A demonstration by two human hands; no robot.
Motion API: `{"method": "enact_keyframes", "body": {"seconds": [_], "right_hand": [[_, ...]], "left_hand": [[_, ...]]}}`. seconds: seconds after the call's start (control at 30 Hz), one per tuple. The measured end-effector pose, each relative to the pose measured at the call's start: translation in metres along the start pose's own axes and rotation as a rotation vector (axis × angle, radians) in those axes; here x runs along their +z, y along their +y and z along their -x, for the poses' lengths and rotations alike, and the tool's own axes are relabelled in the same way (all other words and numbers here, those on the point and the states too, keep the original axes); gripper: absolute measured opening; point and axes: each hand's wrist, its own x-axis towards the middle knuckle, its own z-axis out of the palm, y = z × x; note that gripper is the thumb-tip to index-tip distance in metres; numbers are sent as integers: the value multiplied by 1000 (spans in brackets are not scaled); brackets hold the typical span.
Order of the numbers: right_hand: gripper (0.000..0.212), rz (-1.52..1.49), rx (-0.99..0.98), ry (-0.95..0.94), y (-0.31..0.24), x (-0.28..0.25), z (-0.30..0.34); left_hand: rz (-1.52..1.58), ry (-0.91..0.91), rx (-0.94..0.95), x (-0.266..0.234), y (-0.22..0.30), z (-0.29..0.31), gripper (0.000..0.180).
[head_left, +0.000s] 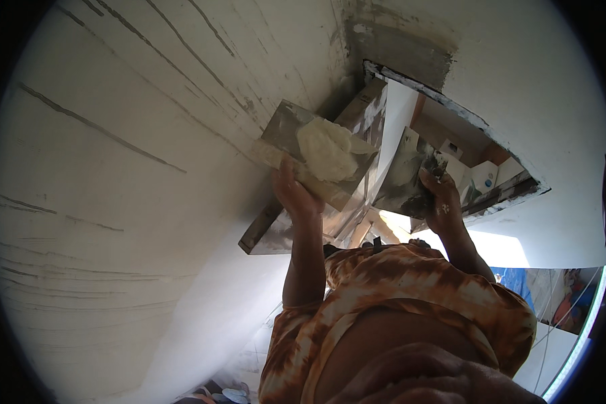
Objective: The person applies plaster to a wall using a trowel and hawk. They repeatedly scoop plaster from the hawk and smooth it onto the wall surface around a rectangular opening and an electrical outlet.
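My left hand (297, 191) is closed on the near edge of a flat plastering board (284, 129), in front of my chest. A thick, pale lump of wet plaster (326, 149) lies on the board. To the right, my right hand (442, 199) grips a wide plastering blade (398, 195), a dark flat sheet with pale plaster smeared on part of its face. Its handle, if it has one, is hidden by my fingers. Board and blade are apart, with a narrow gap between them. Pale smudges mark my right hand.
A pale wall (114, 121) with dark streaks rises at the left. Beyond the blade is an opening with a rough, dark-edged rim (478, 121) and boxes inside. Below my hands lies a long plank-like surface (269, 232). A grey patch (404, 50) marks the far corner.
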Motion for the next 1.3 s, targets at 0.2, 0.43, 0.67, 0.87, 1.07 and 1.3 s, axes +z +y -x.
{"method": "enact_keyframes", "body": {"seconds": [0.2, 0.43, 0.67, 0.87, 1.07, 1.3], "right_hand": [[33, 660, -523, -278, -44, -12, -25], [38, 1243, -797, -839, -53, 31, -33], [38, 1145, -840, -840, -57, 48, -49], [43, 1238, -661, -1079, -55, 45, -65], [43, 936, -667, -955, -50, 48, -69], [34, 936, -492, -1030, -37, 28, -89]], "left_hand": [[-467, -195, -202, -10, 41, -16, 36], [-590, -361, -473, -12, 47, -23, 36], [-583, -462, -592, -29, 47, -30, 32], [-660, -432, -595, -39, 44, -36, 32], [-714, -524, -557, -61, 41, -48, 30], [-403, -394, -489, -79, 51, -50, 31]]}}
